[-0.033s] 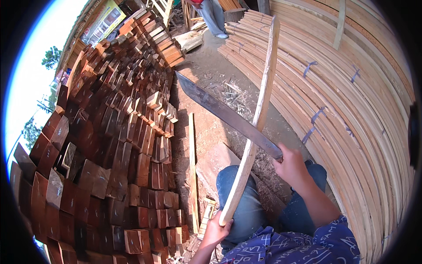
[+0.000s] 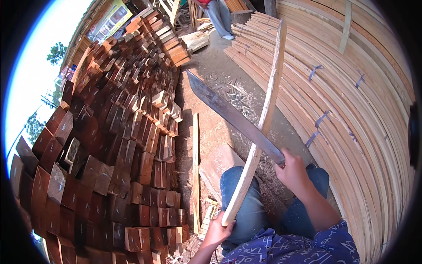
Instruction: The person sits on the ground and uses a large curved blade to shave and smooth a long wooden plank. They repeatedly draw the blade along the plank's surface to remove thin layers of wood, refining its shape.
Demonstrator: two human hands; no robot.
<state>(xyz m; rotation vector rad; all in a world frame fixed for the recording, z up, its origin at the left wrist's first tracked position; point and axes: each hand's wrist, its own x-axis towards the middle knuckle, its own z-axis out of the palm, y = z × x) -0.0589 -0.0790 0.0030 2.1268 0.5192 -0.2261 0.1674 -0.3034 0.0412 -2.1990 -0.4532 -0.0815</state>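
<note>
In the head view, the left hand (image 2: 216,233) is clenched around the lower end of a long pale wooden slat (image 2: 263,123), which rises steeply from the person's lap toward the upper right and bends slightly along its length. The right hand (image 2: 293,170) grips the handle of a machete (image 2: 233,116), fingers wrapped tight; its dark blade runs up and to the left, crossing in front of the slat near the slat's middle, the edge touching or just beside the wood. Below the hands are the person's knees in blue jeans (image 2: 246,198) and a blue patterned shirt (image 2: 307,248). To the left stands a large stack of reddish-brown wood blocks (image 2: 110,145). To the right lie bundles of pale slats (image 2: 351,110) tied with straps. Wood shavings (image 2: 239,94) litter the dirt ground between them. Another person's legs (image 2: 220,17) show at the top.
</note>
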